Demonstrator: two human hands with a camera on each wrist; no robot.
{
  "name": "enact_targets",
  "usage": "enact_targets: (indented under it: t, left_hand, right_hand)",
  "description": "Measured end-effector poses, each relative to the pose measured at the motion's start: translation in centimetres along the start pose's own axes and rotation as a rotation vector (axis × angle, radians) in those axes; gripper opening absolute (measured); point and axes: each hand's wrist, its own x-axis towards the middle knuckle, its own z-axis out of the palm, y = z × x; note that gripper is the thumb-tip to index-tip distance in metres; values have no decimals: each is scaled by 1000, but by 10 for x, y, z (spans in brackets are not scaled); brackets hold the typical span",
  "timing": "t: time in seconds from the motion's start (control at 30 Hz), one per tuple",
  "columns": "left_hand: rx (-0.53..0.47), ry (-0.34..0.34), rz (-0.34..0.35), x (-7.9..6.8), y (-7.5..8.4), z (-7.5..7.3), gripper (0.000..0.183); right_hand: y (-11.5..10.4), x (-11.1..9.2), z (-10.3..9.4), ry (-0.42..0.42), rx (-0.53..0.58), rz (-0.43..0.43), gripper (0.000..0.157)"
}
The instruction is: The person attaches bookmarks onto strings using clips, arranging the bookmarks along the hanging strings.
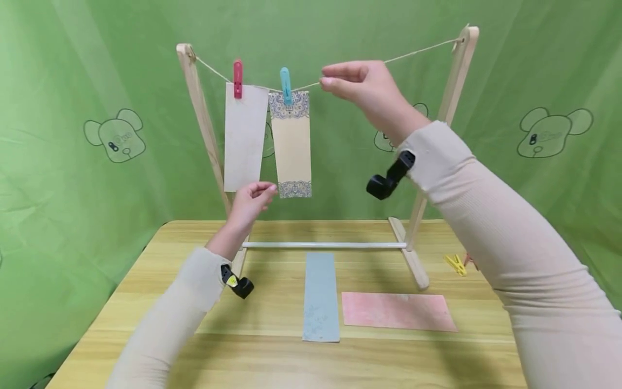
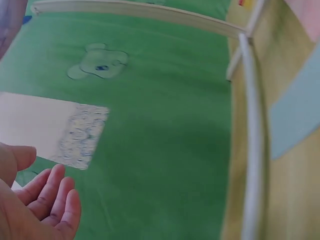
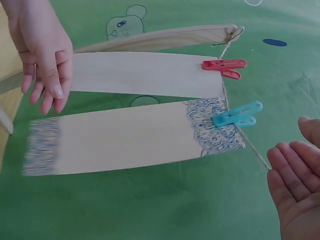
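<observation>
My right hand (image 1: 371, 89) is raised at the string (image 1: 423, 51), its fingertips right at it, to the right of a blue clothespin (image 1: 285, 85). In the right wrist view, that hand's thumb (image 3: 311, 131) stands apart from its fingers. The blue clothespin fixes a cream paper strip (image 1: 293, 148) with patterned ends to the string. A red clothespin (image 1: 237, 79) fixes a white paper strip (image 1: 244, 140) beside it. Near the lower ends of both strips is my left hand (image 1: 250, 204), its fingers relaxed and empty in the left wrist view.
A wooden stand (image 1: 206, 113) carries the string, with a white bar (image 1: 323, 245) low across it. On the table (image 1: 262, 356) lie a blue-grey strip (image 1: 320, 297), a pink strip (image 1: 398, 312) and a yellow clothespin (image 1: 455, 265). A reddish clothespin (image 1: 470, 260) is partly hidden by my right sleeve.
</observation>
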Motion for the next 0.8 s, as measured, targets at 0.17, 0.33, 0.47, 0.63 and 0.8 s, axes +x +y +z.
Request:
enact_targets:
  t: [0.17,0.33,0.47,0.63,0.8]
  left_hand:
    - [-5,-61,-69,-13,-33,3,35]
    - [-62,-145,-138,-31,-59,16,37]
    - [-63,-168,-159,-45,-74,28,39]
    - [-11,-180,-150,-58,-89,41,38]
    - [42,-247,-189,-67,-102,49,44]
  right_hand:
    - [21,-28,-11,-47,-105,55,46]
    - [56,-60,-19,-58,-195,149,50]
    - [94,-86,-28,-53,-236,219,54]
    - [135,-116,-46,-57,-270,302,60]
    - [168,-148,-63,-36,-327,337,62]
